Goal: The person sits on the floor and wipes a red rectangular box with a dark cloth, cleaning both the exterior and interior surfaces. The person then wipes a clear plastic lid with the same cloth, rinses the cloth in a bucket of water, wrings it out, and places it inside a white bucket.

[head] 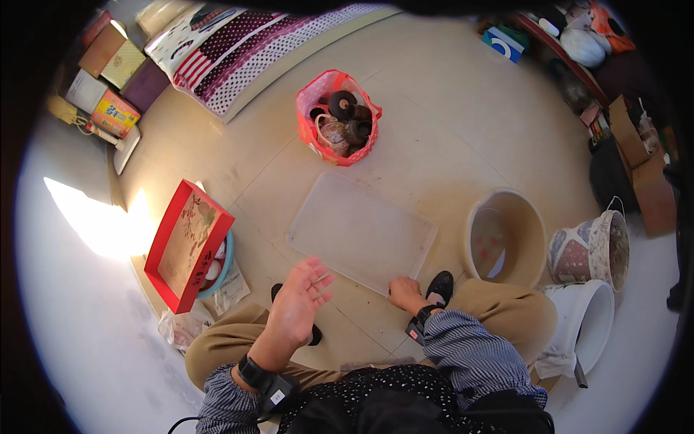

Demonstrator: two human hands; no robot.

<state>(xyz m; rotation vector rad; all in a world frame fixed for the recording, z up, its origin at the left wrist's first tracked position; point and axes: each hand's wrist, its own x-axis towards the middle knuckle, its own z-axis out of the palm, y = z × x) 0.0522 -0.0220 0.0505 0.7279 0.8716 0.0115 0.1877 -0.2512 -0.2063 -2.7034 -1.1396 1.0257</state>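
Observation:
A shallow translucent plastic lid or tray point(363, 233) lies on the tiled floor before me. At its near edge, toward the right corner, my right hand point(405, 294) is curled with the fingers on the rim. My left hand point(301, 304) is raised in front of the lid's near left side, fingers apart and palm showing, with nothing in it. Beyond the lid stands a red dotted bag point(306, 127). Inside the bag are dark round pieces and a glass jar point(333, 135) with a pale handle or cord.
On my left, a red box point(173, 238) leans over a blue basin point(229, 260) of round objects. To my right stand a beige bucket point(537, 238), a stained bucket point(577, 249) and a white bucket point(561, 320). Farther off are a bed point(244, 59) and stacked boxes point(114, 111).

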